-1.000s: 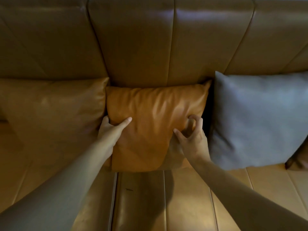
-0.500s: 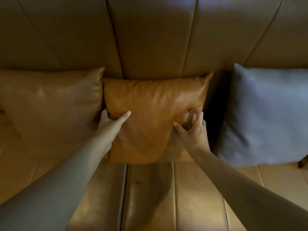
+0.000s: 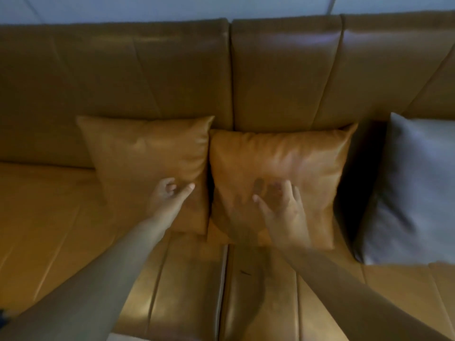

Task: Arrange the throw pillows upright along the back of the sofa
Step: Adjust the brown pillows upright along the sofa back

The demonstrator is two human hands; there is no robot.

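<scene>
Three throw pillows stand upright against the tan leather sofa back (image 3: 283, 70). A tan leather pillow (image 3: 150, 153) is on the left, an orange-tan leather pillow (image 3: 295, 158) is in the middle, and a grey fabric pillow (image 3: 418, 188) is at the right edge. My left hand (image 3: 170, 195) hovers in front of the left pillow's lower right part, fingers loosely curled and holding nothing. My right hand (image 3: 280, 207) is in front of the middle pillow, fingers spread, empty. The view is motion-blurred.
The sofa seat cushions (image 3: 49, 217) stretch out in front of the pillows, with a seam gap (image 3: 222, 279) running between them. A dark gap (image 3: 362, 168) separates the middle pillow from the grey one. A pale wall (image 3: 172, 6) shows above the backrest.
Both hands have let go of the middle pillow and drawn back. The left hand now sits in front of the left pillow. The view has pulled back and up.
</scene>
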